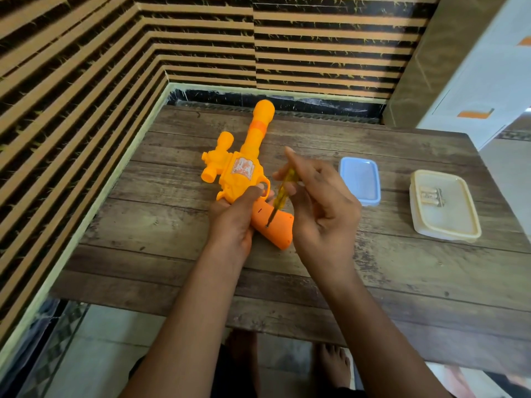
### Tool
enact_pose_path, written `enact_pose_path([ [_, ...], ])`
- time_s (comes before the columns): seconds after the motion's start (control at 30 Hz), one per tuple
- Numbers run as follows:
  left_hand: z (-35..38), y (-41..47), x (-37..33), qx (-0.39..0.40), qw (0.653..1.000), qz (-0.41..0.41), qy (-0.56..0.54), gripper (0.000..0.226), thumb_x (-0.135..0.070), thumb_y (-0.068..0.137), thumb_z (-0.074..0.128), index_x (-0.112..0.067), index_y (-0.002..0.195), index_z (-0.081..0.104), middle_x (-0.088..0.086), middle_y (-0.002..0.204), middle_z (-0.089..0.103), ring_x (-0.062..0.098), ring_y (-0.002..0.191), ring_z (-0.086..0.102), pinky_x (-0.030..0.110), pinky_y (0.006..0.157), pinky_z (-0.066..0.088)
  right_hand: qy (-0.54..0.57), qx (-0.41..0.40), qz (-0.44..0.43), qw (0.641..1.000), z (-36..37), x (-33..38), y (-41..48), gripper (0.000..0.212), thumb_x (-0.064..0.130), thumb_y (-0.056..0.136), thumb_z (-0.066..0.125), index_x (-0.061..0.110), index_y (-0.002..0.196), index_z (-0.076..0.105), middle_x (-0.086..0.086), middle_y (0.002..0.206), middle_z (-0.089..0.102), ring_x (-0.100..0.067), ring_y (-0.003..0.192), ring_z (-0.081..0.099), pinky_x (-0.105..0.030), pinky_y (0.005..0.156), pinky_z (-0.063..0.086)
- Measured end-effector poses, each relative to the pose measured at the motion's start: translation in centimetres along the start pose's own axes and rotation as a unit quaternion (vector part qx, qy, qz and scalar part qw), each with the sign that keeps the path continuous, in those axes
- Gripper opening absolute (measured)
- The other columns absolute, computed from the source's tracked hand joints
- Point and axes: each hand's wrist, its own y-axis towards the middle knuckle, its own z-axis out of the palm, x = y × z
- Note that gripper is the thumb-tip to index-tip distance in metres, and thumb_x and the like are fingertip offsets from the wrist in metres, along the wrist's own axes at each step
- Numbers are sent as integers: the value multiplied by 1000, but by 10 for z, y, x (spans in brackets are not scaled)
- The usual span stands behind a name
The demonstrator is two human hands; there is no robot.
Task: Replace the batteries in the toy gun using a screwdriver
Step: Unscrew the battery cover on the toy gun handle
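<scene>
An orange toy gun lies on the wooden table, barrel pointing away from me, its darker orange grip toward me. My left hand grips the gun around the trigger area and the top of the grip. My right hand holds a yellow translucent screwdriver between thumb and fingers. The screwdriver's tip rests on a small screw hole in the grip. Several batteries lie inside a cream lidded container at the right.
A pale blue plastic tub stands just right of my right hand. Striped walls close in on the left and the back. A white cabinet stands at the far right corner. My bare feet show under the table's near edge.
</scene>
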Motion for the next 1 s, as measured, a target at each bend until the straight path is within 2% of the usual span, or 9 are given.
enact_pose_path([
  [0.07, 0, 0, 0, -8, 1000, -1, 5, 18, 4, 87, 74, -6, 103, 72, 14, 91, 78, 17, 68, 77, 38, 67, 65, 15, 10, 3, 1000, -1, 1, 0, 35, -17, 93, 58, -8, 126, 68, -19, 107, 70, -27, 104, 70, -40, 89, 57],
  [0.17, -3, 1, 1, -1, 1000, 1, 16, 32, 3, 87, 74, 3, 118, 71, 22, 107, 78, 28, 87, 78, 43, 77, 65, 9, 17, 12, 1000, 0, 3, -1, 27, -12, 93, 69, -3, 118, 73, -16, 104, 68, -27, 99, 68, -45, 81, 56],
  [0.33, -2, 1, 1, -3, 1000, -8, 11, 36, 2, 86, 76, 1, 122, 70, 20, 107, 78, 22, 78, 79, 37, 67, 66, 5, 24, 5, 1000, -2, 2, -1, 30, -11, 97, 60, -4, 125, 69, -15, 109, 71, -25, 103, 70, -42, 87, 57],
  [0.5, -3, 0, 1, 14, 1000, 0, 9, 48, -4, 76, 81, 0, 122, 70, 21, 112, 77, 36, 101, 77, 54, 90, 62, -6, 21, 11, 1000, -1, 4, -1, 25, -4, 94, 71, 0, 119, 74, -16, 105, 64, -24, 97, 66, -42, 77, 58],
  [0.6, -2, 2, 2, -1, 1000, 0, 12, 38, 2, 85, 77, 1, 122, 70, 21, 109, 78, 32, 94, 78, 53, 86, 63, -15, 17, 7, 1000, -2, -1, -1, 33, -12, 94, 66, -1, 125, 70, -13, 103, 66, -23, 96, 67, -42, 80, 56],
  [0.7, -1, 2, 2, -3, 1000, -2, 13, 36, 3, 87, 75, 2, 122, 70, 22, 108, 78, 30, 89, 78, 51, 83, 64, 12, 25, 7, 1000, -3, -2, -1, 34, -11, 97, 59, -5, 131, 66, -16, 111, 70, -26, 103, 70, -43, 87, 57],
  [0.83, -2, 2, 2, 4, 1000, -1, 11, 36, 3, 86, 76, -1, 122, 71, 18, 108, 79, 29, 93, 79, 51, 85, 64, -13, 19, -1, 1000, -2, 0, -2, 30, -8, 95, 69, -1, 124, 71, -14, 108, 68, -22, 98, 68, -39, 80, 58],
  [0.93, -1, 1, 1, 3, 1000, -7, 0, 29, 5, 87, 75, -1, 115, 71, 15, 93, 80, 21, 74, 79, 41, 71, 67, -31, -7, -2, 999, -3, -2, -2, 31, -14, 93, 68, -3, 122, 71, -13, 102, 67, -19, 93, 66, -29, 79, 53],
  [1.0, 0, 1, 0, 2, 1000, -13, -5, 18, 6, 88, 73, -4, 104, 72, 10, 81, 79, 19, 65, 77, 37, 63, 66, -14, -25, 9, 1000, -4, -3, -3, 29, -13, 95, 64, -5, 123, 69, -14, 102, 68, -22, 95, 68, -31, 80, 53],
])
